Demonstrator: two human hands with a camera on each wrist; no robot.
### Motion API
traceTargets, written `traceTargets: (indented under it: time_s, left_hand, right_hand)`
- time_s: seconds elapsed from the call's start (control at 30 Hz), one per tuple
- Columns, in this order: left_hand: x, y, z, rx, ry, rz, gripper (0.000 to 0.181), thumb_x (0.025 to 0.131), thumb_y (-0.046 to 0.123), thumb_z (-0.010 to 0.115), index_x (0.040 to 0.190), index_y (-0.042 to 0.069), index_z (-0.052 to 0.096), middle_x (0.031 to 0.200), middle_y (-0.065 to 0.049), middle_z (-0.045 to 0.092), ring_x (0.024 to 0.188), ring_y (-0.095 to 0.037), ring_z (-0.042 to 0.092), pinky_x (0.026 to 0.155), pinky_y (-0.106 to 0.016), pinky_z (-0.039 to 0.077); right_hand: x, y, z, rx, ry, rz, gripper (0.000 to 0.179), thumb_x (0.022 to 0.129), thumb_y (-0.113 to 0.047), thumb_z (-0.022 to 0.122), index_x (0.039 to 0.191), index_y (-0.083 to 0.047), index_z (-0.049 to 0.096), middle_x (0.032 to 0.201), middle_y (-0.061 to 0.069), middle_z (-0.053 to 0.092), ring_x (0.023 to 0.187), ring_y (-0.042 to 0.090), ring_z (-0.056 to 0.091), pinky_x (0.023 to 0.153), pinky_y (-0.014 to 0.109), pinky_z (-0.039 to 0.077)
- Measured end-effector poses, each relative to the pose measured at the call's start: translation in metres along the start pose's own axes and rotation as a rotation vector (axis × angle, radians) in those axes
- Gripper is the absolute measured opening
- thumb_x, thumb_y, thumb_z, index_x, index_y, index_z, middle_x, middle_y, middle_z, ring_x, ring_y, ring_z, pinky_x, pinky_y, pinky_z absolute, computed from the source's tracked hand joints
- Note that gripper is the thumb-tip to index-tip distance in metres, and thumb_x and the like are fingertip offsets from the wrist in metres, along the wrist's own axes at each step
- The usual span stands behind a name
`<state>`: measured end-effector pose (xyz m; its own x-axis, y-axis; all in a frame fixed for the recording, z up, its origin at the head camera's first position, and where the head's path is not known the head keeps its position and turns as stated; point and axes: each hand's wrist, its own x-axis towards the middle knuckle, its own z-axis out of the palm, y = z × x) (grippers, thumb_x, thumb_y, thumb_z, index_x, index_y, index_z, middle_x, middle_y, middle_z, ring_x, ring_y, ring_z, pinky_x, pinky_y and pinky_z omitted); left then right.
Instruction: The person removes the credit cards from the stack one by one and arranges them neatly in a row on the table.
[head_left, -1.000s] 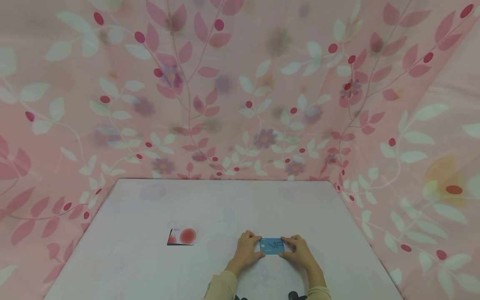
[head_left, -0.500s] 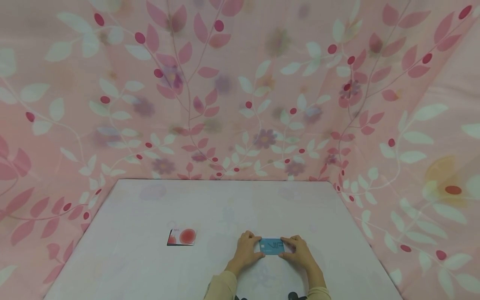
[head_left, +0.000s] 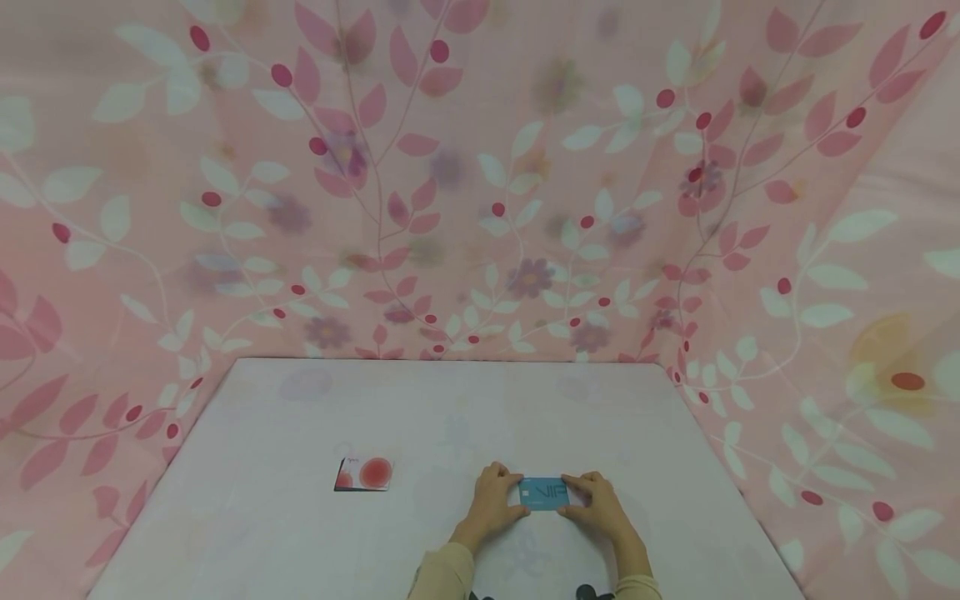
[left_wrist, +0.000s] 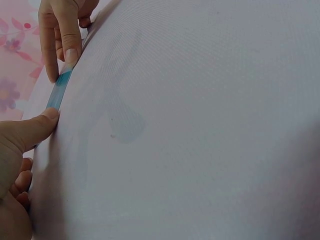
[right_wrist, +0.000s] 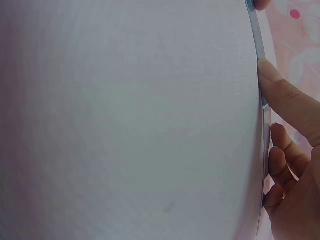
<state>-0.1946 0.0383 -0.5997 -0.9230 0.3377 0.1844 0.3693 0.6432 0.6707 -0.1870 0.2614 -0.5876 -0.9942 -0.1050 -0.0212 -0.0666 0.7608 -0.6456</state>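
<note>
A blue card marked "VIP" (head_left: 544, 493) lies on or very close to the white table surface, right of centre in the head view. My left hand (head_left: 495, 497) pinches its left end between thumb and index finger. The right end is pinched the same way by my right hand (head_left: 597, 502). Seen nearly edge-on in the left wrist view, the blue card (left_wrist: 58, 93) runs between both hands. In the right wrist view only a thin strip of it shows beside the right thumb (right_wrist: 285, 95).
Left of the hands lies a white card with red circles (head_left: 365, 473), a dark edge showing beneath it. The white-covered table (head_left: 285, 550) ends at a pink floral curtain (head_left: 480, 250) behind and at both sides. Dark objects (head_left: 588, 592) show by the sleeves.
</note>
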Motion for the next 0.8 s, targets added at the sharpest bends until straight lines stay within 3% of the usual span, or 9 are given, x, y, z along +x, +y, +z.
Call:
traceTargets:
  time_s: [0.33,0.57,0.8]
  left_hand:
    - [-0.001,0.001,-0.001,0.022,-0.010,-0.004,0.052,0.072,0.026,0.080,0.116,0.003,0.065,0.096,0.001,0.043,0.088,-0.015,0.038,0.078,-0.031,0.038]
    - [-0.002,0.001,-0.004,-0.035,-0.017,-0.014,0.054,0.072,0.024,0.080,0.118,0.003,0.063,0.099,-0.001,0.044,0.090,-0.017,0.039,0.080,-0.033,0.039]
    - [-0.002,-0.003,-0.008,-0.122,-0.010,0.000,0.054,0.073,0.020,0.079,0.119,0.001,0.061,0.101,-0.006,0.052,0.095,-0.022,0.047,0.087,-0.036,0.043]
  right_hand:
    - [0.000,-0.003,-0.001,-0.001,0.009,0.000,0.057,0.066,-0.022,0.083,0.118,-0.007,0.065,0.099,0.006,0.052,0.089,0.019,0.044,0.078,0.036,0.042]
    - [-0.001,-0.005,-0.001,0.001,0.010,0.003,0.057,0.066,-0.022,0.083,0.118,-0.007,0.064,0.100,0.006,0.056,0.091,0.020,0.049,0.080,0.038,0.044]
    - [-0.004,-0.015,0.000,0.036,0.113,-0.011,0.050,0.072,-0.019,0.079,0.116,-0.002,0.063,0.099,0.007,0.063,0.091,0.024,0.058,0.086,0.048,0.048]
